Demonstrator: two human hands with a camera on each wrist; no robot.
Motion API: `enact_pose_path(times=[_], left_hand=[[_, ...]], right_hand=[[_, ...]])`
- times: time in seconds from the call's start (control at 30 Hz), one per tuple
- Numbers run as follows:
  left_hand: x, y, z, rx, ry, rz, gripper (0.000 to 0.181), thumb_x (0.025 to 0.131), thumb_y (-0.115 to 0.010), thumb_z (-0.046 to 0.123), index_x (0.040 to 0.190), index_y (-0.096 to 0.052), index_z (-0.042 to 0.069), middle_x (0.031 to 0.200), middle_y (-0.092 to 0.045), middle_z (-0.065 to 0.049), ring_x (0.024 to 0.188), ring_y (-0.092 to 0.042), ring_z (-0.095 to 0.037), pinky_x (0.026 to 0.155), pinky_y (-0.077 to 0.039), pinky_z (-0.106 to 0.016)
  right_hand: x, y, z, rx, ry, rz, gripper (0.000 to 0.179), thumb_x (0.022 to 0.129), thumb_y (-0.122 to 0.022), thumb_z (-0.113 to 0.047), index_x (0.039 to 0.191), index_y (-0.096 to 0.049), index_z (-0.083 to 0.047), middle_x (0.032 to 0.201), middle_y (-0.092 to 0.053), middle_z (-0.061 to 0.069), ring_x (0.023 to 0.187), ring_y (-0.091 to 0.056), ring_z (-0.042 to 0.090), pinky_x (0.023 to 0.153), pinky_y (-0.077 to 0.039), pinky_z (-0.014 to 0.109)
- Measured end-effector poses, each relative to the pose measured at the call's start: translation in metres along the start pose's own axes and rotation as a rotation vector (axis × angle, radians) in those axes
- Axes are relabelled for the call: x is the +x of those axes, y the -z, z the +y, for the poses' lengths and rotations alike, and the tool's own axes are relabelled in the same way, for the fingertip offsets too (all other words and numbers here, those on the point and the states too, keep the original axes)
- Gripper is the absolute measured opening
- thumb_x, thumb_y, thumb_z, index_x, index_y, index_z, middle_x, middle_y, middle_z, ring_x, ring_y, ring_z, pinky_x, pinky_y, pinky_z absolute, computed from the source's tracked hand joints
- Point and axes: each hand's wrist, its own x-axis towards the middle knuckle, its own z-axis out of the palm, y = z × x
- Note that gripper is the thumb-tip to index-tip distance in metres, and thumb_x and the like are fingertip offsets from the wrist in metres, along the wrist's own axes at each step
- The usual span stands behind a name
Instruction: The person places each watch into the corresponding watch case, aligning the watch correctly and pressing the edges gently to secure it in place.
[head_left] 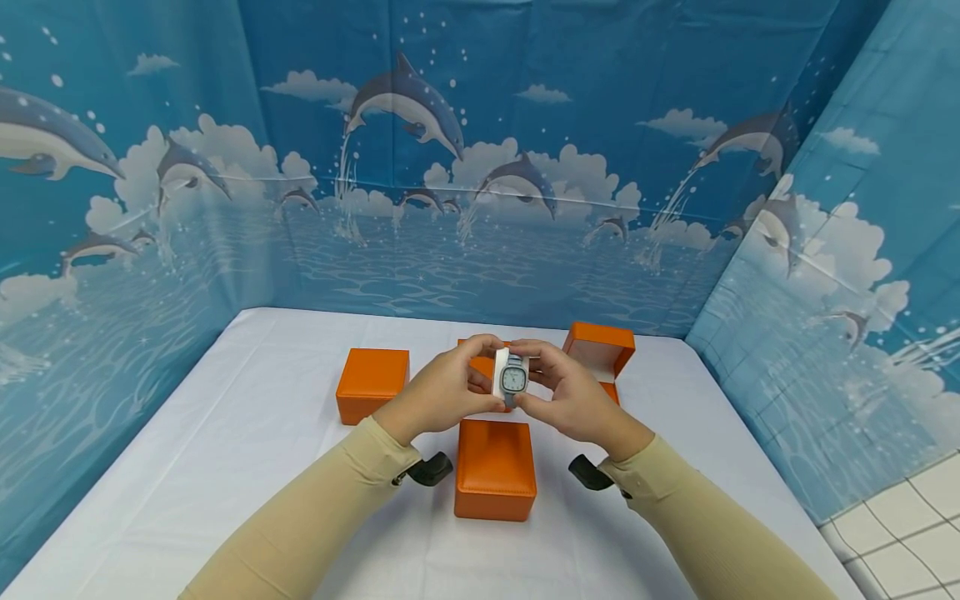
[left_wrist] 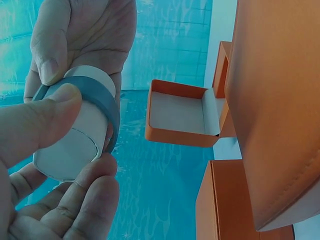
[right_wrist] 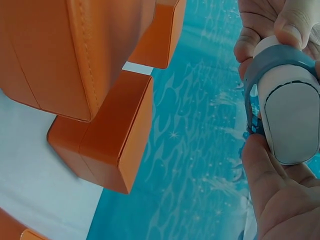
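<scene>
A wristwatch with a grey-blue strap and pale square dial is wrapped round a white cushion. Both hands hold it up above the table, dial facing the head camera. My left hand grips the cushion's left end between thumb and fingers; in the left wrist view its thumb lies across the strap's edge. From the other side my right hand pinches the watch and cushion, thumb low and index finger on top. The right wrist view shows the cushion's flat oval end and the strap looped around it.
One closed orange box stands on the white-covered table just below the hands. Another closed box sits left. A third is partly hidden behind the hands. An open box with a pale lining stands at back right.
</scene>
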Motion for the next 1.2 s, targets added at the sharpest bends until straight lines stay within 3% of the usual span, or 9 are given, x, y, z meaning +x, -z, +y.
enact_pose_path(times=[0.4, 1.03, 1.2], left_hand=[[0.0008, 0.0007, -0.0002, -0.018, -0.008, 0.001, 0.079, 0.090, -0.086, 0.019, 0.155, -0.043, 0.024, 0.152, -0.051, 0.005, 0.100, -0.072, -0.007, 0.090, -0.062, -0.030], [0.0014, 0.0023, -0.0023, -0.021, -0.001, -0.005, 0.080, 0.090, -0.086, 0.017, 0.156, -0.042, 0.025, 0.152, -0.051, 0.004, 0.101, -0.072, -0.008, 0.089, -0.063, -0.030], [0.0011, 0.0038, -0.0040, -0.027, -0.017, 0.004, 0.080, 0.089, -0.087, 0.017, 0.155, -0.042, 0.025, 0.151, -0.053, 0.002, 0.100, -0.072, -0.008, 0.089, -0.063, -0.031]], right_hand=[[0.0008, -0.0002, -0.0002, 0.007, 0.020, 0.007, 0.061, 0.096, -0.071, 0.003, 0.152, -0.048, -0.004, 0.162, -0.044, 0.017, 0.139, -0.056, 0.036, 0.115, -0.050, 0.040], [0.0026, -0.0006, -0.0014, 0.035, -0.012, -0.007, 0.066, 0.097, -0.071, 0.002, 0.155, -0.044, -0.010, 0.161, -0.044, 0.014, 0.138, -0.058, 0.035, 0.116, -0.049, 0.044], [0.0013, -0.0031, -0.0018, 0.023, 0.002, 0.016, 0.057, 0.097, -0.072, 0.001, 0.147, -0.048, -0.012, 0.166, -0.038, 0.013, 0.142, -0.055, 0.036, 0.117, -0.048, 0.047]])
